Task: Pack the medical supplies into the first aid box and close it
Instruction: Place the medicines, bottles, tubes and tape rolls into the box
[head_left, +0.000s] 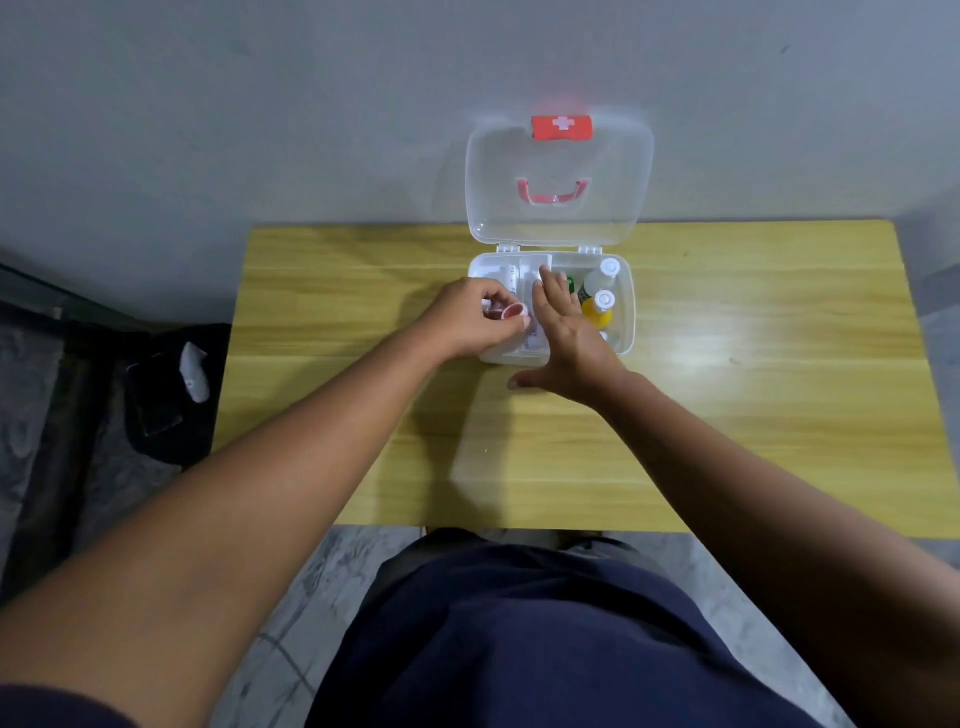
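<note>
The clear plastic first aid box (626, 322) stands open at the far side of the table, its lid (561, 171) upright with a red latch and red handle. In its right part lie a yellow bottle (597, 312) and a white bottle (602, 275) with white caps, and something green beside them. Its left part holds white packets. My left hand (467, 319) is over the box's left part, fingers pinched on a small roll of tape (511, 312) with a red core. My right hand (566, 332) lies flat over the box's middle, fingers spread, holding nothing.
The yellow wooden table (727, 415) stands against a grey wall. A black bag (166, 395) with a white item on it sits on the floor to the left. My dark trousers fill the bottom of the view.
</note>
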